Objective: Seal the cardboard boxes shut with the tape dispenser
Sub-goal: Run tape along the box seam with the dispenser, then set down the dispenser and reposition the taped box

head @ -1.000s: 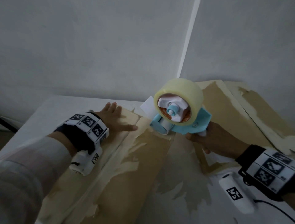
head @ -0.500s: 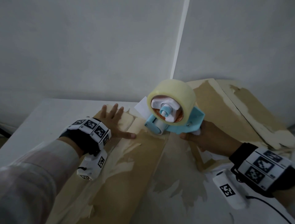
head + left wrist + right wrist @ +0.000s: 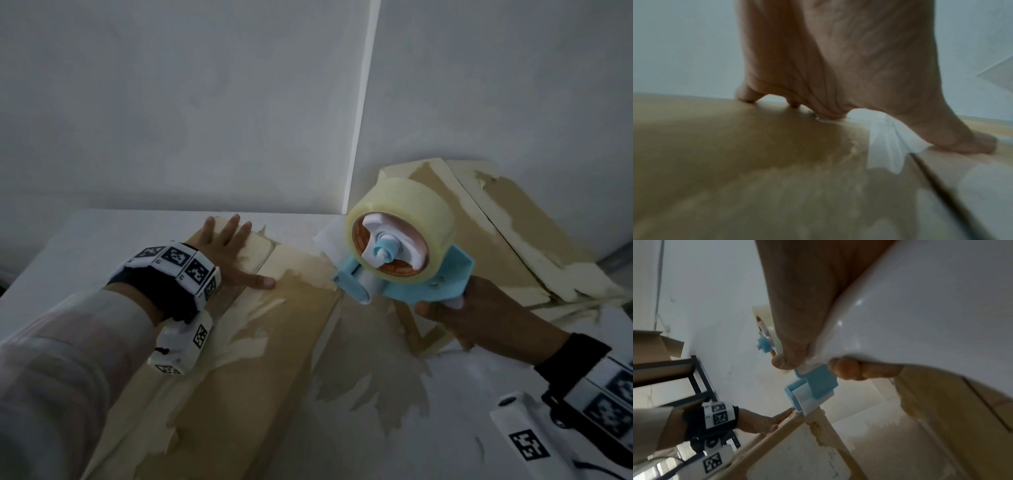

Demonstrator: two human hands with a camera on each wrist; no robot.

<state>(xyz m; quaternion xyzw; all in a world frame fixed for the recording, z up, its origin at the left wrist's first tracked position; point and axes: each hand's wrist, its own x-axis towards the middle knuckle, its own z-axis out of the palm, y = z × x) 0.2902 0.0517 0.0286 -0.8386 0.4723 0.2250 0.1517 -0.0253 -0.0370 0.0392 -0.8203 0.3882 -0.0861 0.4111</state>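
Near the tabletop's far edge, the left hand [image 3: 226,253] presses spread on the stiff box [image 3: 239,342]; the right hand [image 3: 479,315] grips the light tape dispenser [image 3: 404,253] by its handle.

Left hand [image 3: 227,255] on box [image 3: 246,359], tape dispenser [image 3: 397,250] right.

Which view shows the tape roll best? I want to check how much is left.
The head view: the tape roll faces the camera whole, on the blue tape dispenser that the right hand holds. The right wrist view shows only a sliver behind the thumb; the left wrist view shows none of it.
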